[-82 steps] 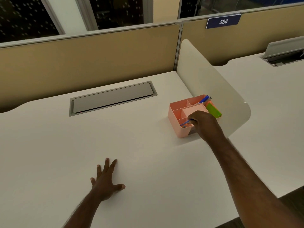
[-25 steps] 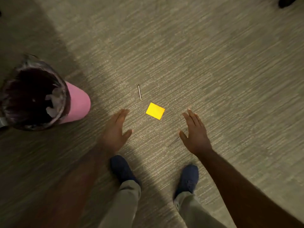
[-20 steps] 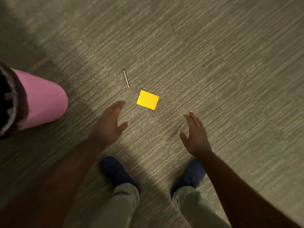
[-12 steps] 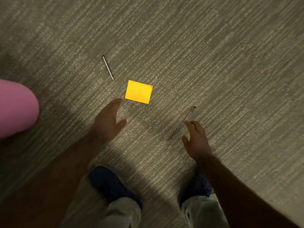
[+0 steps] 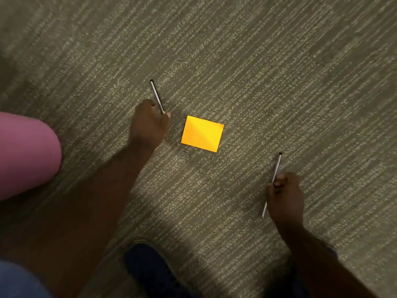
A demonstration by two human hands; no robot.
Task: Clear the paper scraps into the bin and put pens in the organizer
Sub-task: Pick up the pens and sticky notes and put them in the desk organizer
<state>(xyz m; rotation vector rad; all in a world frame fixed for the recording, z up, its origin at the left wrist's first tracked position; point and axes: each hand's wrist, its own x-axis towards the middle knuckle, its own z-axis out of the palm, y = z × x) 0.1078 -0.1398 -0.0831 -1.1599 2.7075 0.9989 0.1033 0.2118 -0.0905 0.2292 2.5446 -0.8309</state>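
I look straight down at a grey-green carpet. A yellow-orange paper note [image 5: 202, 133] lies flat between my hands. My left hand [image 5: 148, 123] is closed around the lower end of a thin grey pencil [image 5: 155, 94], which sticks up and to the left from my fingers. My right hand [image 5: 284, 196] grips a second thin pen [image 5: 276, 168] near its middle; its dark tip points up and its pale end shows below my fist. The pink bin [image 5: 26, 155] lies at the left edge, only its side visible. The organizer is out of view.
My dark blue shoe [image 5: 150, 267] stands on the carpet at the bottom centre. Open carpet stretches across the top and right of the view.
Both hands were open above the floor; now each has closed on a pen. The view has dropped closer to the carpet, and the bin has slid toward the left edge.
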